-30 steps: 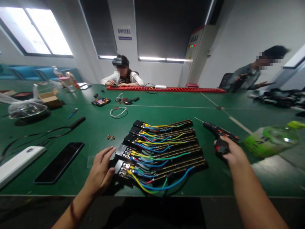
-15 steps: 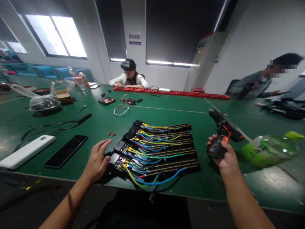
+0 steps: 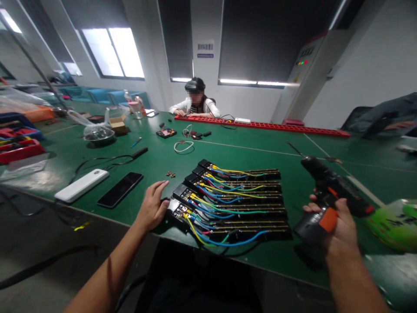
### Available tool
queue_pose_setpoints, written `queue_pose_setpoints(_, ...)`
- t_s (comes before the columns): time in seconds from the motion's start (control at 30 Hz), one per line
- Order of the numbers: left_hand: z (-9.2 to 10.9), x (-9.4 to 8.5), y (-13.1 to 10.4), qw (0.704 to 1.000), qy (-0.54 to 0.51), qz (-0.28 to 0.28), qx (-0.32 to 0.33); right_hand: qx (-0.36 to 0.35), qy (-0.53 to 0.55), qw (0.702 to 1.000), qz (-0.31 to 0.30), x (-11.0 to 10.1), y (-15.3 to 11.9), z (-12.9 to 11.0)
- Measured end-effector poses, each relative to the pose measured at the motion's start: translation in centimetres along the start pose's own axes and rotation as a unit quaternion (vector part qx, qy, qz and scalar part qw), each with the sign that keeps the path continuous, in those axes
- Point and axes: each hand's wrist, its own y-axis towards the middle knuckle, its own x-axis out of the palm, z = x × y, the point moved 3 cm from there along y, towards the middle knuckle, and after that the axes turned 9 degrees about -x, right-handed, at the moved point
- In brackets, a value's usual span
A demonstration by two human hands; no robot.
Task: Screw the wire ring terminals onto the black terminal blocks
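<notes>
My right hand (image 3: pixel 339 226) is wrapped round the grip of a black and orange cordless drill (image 3: pixel 335 187), its long bit pointing up and left over the table. Fingers stretched out, my left hand (image 3: pixel 153 205) rests at the left end of the nearest black wired module (image 3: pixel 177 213). A few small brass-coloured screws (image 3: pixel 170 174) lie just beyond its fingertips. Several such modules (image 3: pixel 241 198) lie side by side in front of me, with yellow, blue, green and red wires running from black blocks to long strips. My left hand holds nothing that I can see.
Left of my hand lie a black phone (image 3: pixel 120 190) and a white power bank (image 3: pixel 82 185) with a cable. A green-labelled bottle (image 3: pixel 395 226) lies at the right. Across the green table (image 3: pixel 228 152) a person (image 3: pixel 195 102) sits behind a long red slotted rail (image 3: pixel 293 127).
The view has swung left, so the table things sit further right. My right hand has brought the drill nearer, its bit now more visible. My left hand stays beside the modules.
</notes>
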Motion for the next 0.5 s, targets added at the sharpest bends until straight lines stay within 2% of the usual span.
queue_pose_setpoints(0.07,0.1,-0.1,0.0,1.000,-0.007,0.006,-0.002,-0.026,-0.015,1.000,0.007,0.2,-0.5,-0.3)
queue_pose_setpoints(0.2,0.1,-0.1,0.1,1.000,-0.024,0.000,-0.006,-0.099,-0.059,0.992,-0.058,1.0,-2.2,-0.9)
queue_pose_setpoints(0.3,0.0,-0.1,0.1,1.000,-0.029,-0.002,-0.011,-0.119,-0.072,0.988,-0.061,1.9,-4.1,-0.9)
queue_pose_setpoints(0.4,0.0,0.0,0.2,0.999,-0.037,-0.007,-0.010,-0.126,-0.063,0.989,-0.047,3.3,-6.6,-0.7)
queue_pose_setpoints(0.5,0.1,0.0,0.2,0.999,-0.037,-0.022,-0.009,-0.152,-0.025,0.985,-0.080,5.2,-9.0,-0.5)
